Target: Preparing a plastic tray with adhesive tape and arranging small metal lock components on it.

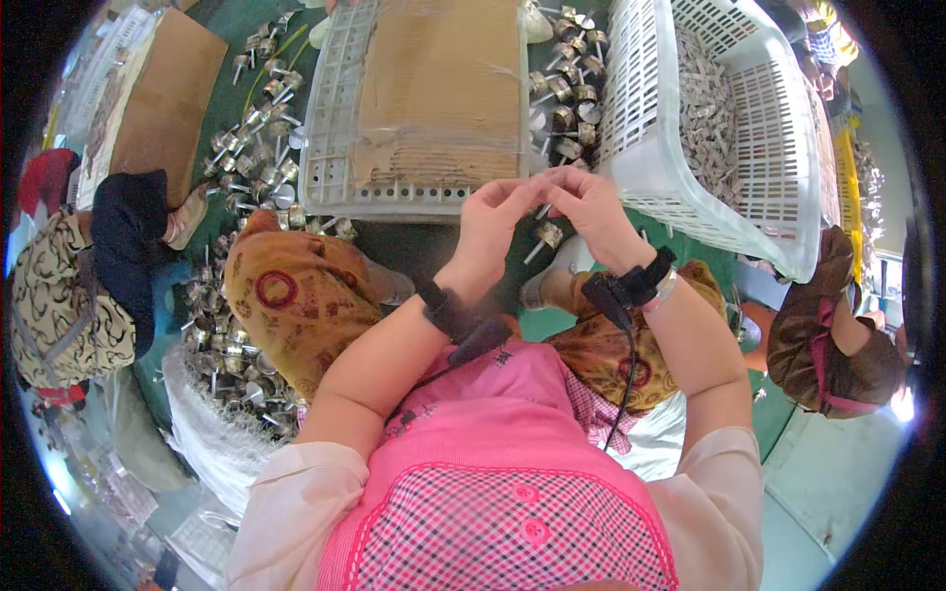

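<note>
My left hand [490, 236] and my right hand [594, 219] meet above the near edge of a white plastic crate, fingertips pinched together. A small bit of metal shows under the fingers, but what they hold is mostly hidden. Just below them is a round metal part with a thin shaft [548, 234], which looks apart from the hands. A worn cardboard sheet [440, 94] covers most of the white crate [325, 163]. Both wrists wear black straps with small devices, and a cable runs down from the right one.
Many similar metal parts [258, 133] lie on the green floor left of the crate, with more [567, 89] to its right. A white slatted basket [641, 128] at right holds many small pale pieces [705, 108]. A cardboard box [172, 103] stands at left. Other people sit on both sides.
</note>
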Tool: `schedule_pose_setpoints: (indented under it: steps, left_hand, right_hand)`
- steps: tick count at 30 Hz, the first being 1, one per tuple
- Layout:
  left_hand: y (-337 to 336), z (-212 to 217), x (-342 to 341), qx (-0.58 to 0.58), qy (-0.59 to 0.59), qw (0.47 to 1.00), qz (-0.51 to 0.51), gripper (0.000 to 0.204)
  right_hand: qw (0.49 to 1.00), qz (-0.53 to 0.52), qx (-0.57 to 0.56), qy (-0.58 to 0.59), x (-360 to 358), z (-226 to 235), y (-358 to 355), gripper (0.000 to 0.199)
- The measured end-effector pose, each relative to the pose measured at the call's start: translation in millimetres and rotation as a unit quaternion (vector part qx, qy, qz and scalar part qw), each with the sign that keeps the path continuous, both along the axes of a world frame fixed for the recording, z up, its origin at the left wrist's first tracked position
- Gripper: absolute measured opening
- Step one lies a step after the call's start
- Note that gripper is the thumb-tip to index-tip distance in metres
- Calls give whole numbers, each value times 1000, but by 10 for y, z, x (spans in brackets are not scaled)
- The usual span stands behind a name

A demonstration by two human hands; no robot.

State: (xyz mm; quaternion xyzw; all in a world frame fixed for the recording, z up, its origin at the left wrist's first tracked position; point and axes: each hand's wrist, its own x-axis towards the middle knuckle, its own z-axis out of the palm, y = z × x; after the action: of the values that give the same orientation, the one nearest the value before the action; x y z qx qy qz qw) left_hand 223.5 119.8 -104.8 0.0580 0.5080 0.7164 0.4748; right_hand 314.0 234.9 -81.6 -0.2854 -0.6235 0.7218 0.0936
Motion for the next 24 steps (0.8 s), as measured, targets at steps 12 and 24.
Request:
schedule_pose_setpoints:
  steps: [12,24]
  left_hand:
    - [-227,-228,-74,-6,76,993,91,16]
    - [-412,-362,-596,-82,105,988,81,18]
  right_hand:
    - [979,127,-12,-156,66,144,148,41]
    - [978,78,141,-131,224,226,262,30]
